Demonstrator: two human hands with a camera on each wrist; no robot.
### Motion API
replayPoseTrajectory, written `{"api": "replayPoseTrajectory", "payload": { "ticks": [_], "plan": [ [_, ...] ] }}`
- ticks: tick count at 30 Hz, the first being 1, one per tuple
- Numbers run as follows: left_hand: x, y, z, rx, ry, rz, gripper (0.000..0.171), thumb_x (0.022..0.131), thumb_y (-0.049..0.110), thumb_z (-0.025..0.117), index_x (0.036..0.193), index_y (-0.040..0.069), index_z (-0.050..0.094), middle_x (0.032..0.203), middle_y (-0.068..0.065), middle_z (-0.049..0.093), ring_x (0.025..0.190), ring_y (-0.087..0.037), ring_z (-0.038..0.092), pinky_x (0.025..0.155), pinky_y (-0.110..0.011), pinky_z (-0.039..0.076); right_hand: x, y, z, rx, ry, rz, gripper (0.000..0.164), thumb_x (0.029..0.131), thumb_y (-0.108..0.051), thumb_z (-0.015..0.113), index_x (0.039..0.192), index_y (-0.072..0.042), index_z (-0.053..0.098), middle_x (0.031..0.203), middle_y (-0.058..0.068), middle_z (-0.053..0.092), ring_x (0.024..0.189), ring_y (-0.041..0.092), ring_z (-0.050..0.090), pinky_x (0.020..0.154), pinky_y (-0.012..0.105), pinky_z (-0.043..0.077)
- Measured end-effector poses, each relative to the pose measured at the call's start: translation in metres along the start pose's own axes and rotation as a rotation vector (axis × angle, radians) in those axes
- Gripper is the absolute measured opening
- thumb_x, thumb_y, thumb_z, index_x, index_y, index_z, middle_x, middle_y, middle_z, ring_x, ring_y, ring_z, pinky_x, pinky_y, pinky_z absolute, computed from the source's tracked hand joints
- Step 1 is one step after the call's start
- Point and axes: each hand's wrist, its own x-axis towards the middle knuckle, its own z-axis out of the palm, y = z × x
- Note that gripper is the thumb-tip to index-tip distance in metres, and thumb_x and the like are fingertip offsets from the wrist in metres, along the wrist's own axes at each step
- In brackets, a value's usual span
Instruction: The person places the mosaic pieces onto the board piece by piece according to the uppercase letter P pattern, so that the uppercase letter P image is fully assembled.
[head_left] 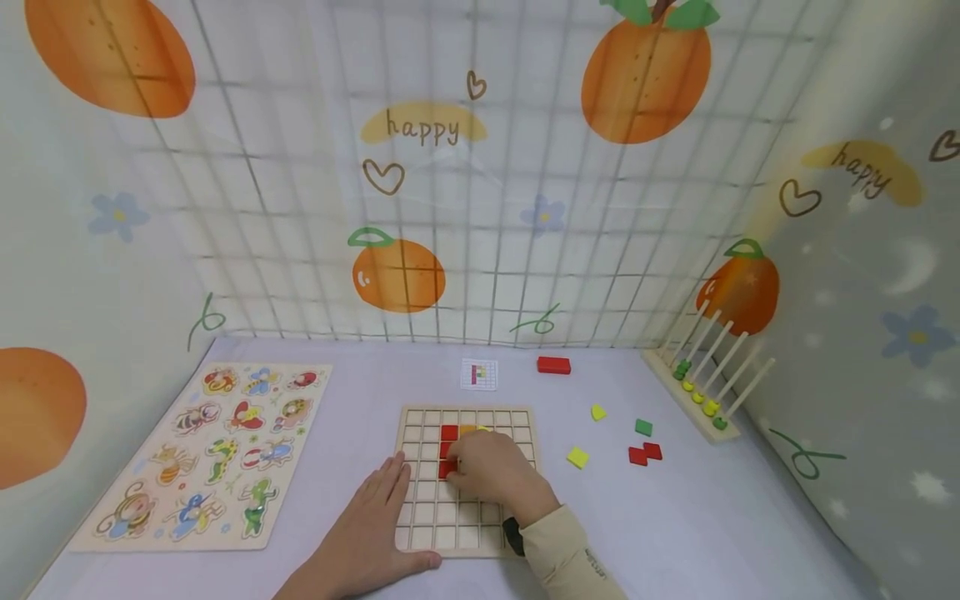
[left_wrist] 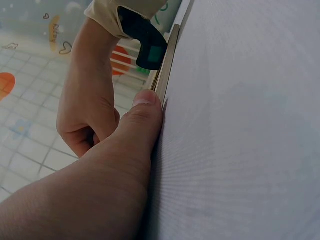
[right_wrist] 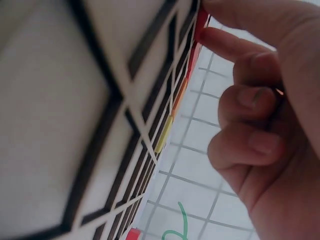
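A wooden grid board (head_left: 423,514) lies on the table with a column of red square tiles (head_left: 448,433) in it. An orange tile (head_left: 467,429) and a partly hidden yellow tile (head_left: 483,428) sit beside the top red one. My right hand (head_left: 497,473) reaches over the board and pinches the lowest red tile (head_left: 446,470) with thumb and index finger, its other fingers folded in the right wrist view. Along the board's left edge lies my left hand (head_left: 371,525), fingers straight and thumb (left_wrist: 145,102) against the front edge.
Loose yellow (head_left: 577,457), green (head_left: 643,427) and red pieces (head_left: 638,456) lie right of the board. Behind it are a small pattern card (head_left: 479,375) and a red block (head_left: 553,365). An insect puzzle board (head_left: 288,446) lies left; a peg rack (head_left: 693,400) stands right.
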Motion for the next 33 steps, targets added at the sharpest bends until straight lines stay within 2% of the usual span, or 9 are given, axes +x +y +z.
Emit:
{"api": "replayPoseTrajectory", "payload": {
  "ticks": [8,17,21,27,33],
  "plan": [
    [-0.001,-0.001,0.002,0.014,0.023,0.017,0.135,0.069,0.097,0.051,0.160,0.000,0.027,0.171,-0.016,0.018,0.158,-0.034,0.021,0.126,-0.052,0.025,-0.001,-0.001,0.000,-0.008,0.024,0.010,0.013,0.089,-0.031,0.079,0.099,-0.022,0.081,0.089,-0.013,0.075,0.077,0.004,0.062,0.072,0.026,0.056],
    [0.001,0.000,0.001,0.008,0.013,0.004,0.136,0.068,0.097,0.052,0.160,0.001,0.027,0.171,-0.015,0.017,0.158,-0.033,0.020,0.126,-0.053,0.025,-0.007,0.008,-0.009,0.094,0.027,0.043,0.025,0.088,-0.035,0.080,0.109,-0.021,0.080,0.094,-0.013,0.075,0.079,0.005,0.061,0.071,0.025,0.054],
    [0.001,0.000,0.001,0.009,0.014,0.003,0.136,0.068,0.097,0.052,0.160,0.001,0.027,0.171,-0.015,0.017,0.158,-0.034,0.020,0.126,-0.053,0.026,-0.012,0.021,-0.017,0.135,0.046,0.062,0.028,0.088,-0.033,0.080,0.112,-0.018,0.079,0.091,-0.012,0.071,0.076,0.006,0.055,0.067,0.023,0.049],
    [0.001,-0.001,0.002,0.010,0.011,0.004,0.137,0.068,0.098,0.051,0.160,0.000,0.027,0.171,-0.016,0.017,0.158,-0.035,0.020,0.126,-0.054,0.026,-0.024,0.047,-0.030,0.185,0.093,0.102,0.026,0.088,-0.027,0.081,0.111,-0.015,0.079,0.087,-0.009,0.067,0.077,0.010,0.052,0.068,0.026,0.046],
    [0.002,-0.001,0.002,0.002,0.005,0.002,0.138,0.067,0.098,0.051,0.160,-0.002,0.027,0.171,-0.018,0.017,0.158,-0.036,0.020,0.126,-0.054,0.025,-0.042,0.073,-0.048,0.291,0.133,0.231,0.023,0.087,-0.020,0.082,0.109,-0.014,0.080,0.087,-0.005,0.064,0.082,0.015,0.051,0.068,0.028,0.045]
  ]
}}
